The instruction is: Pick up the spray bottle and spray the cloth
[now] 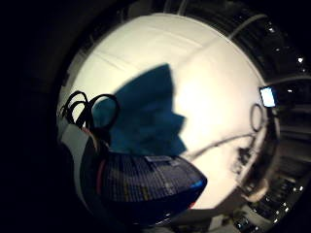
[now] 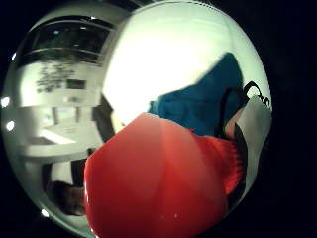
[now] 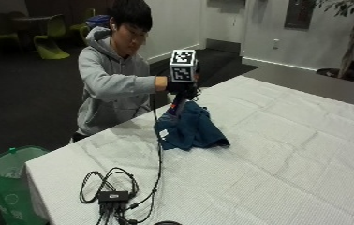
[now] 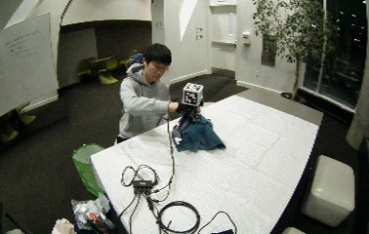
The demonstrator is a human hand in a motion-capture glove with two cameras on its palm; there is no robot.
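Note:
A crumpled blue cloth (image 3: pixel 192 132) lies on the white table (image 3: pixel 276 154) near its far edge, in front of the seated person. My gloved right hand (image 3: pixel 180 86) grips the spray bottle (image 3: pixel 176 106) and holds it upright just above the cloth's near-left part. The palm views show the bottle close up: its red spray head (image 2: pixel 158 183) fills one, its dark labelled body (image 1: pixel 146 187) the other. Behind the bottle in both lies the blue cloth (image 1: pixel 146 116) (image 2: pixel 203 104) on the table. The other hand is hidden.
A black hub with looped cables (image 3: pixel 114 194) lies at the table's near-left corner, one cable running up to the hand. A green bin (image 3: pixel 9 183) stands on the floor at the left. A white stool (image 4: pixel 327 190) sits beyond the table's right side.

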